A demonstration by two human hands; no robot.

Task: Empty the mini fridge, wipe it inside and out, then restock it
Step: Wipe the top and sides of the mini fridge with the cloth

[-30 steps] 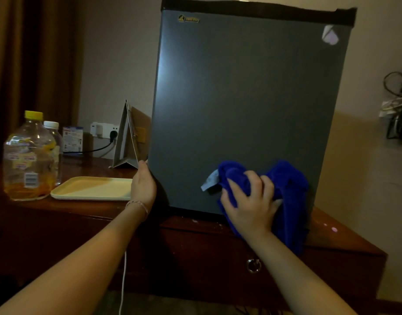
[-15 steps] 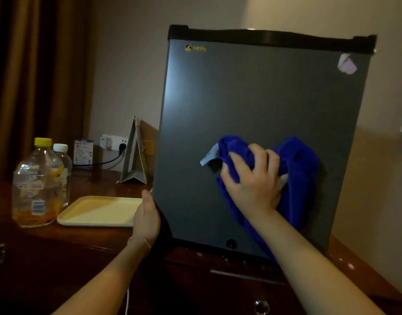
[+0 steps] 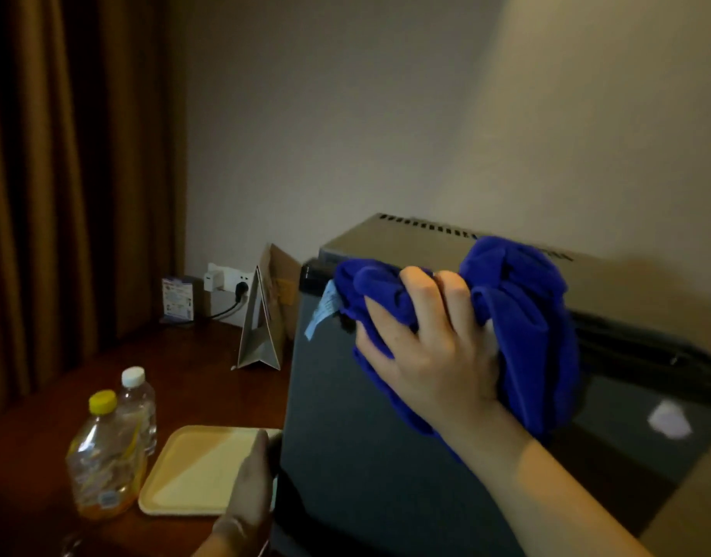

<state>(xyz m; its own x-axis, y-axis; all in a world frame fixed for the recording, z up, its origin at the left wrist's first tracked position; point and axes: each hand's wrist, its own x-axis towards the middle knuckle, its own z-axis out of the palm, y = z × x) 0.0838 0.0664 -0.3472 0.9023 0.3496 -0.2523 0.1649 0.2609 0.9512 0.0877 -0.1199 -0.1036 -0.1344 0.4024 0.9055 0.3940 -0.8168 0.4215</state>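
My right hand (image 3: pixel 430 355) is clenched around the blue cloth (image 3: pixel 522 315), pressing it against the top edge of the fridge (image 3: pixel 366 456) door at center right of the frame, fridge closed and standing on the desk (image 3: pixel 177 355). My left hand (image 3: pixel 251 484), at the bottom center, rests on the door's left edge, fingers straight. At lower left, a tray (image 3: pixel 193 472) lies just beside the fridge, with 2 bottles (image 3: pixel 104 456) to its left.

dim warm light | wall brighter upper right | soft blur
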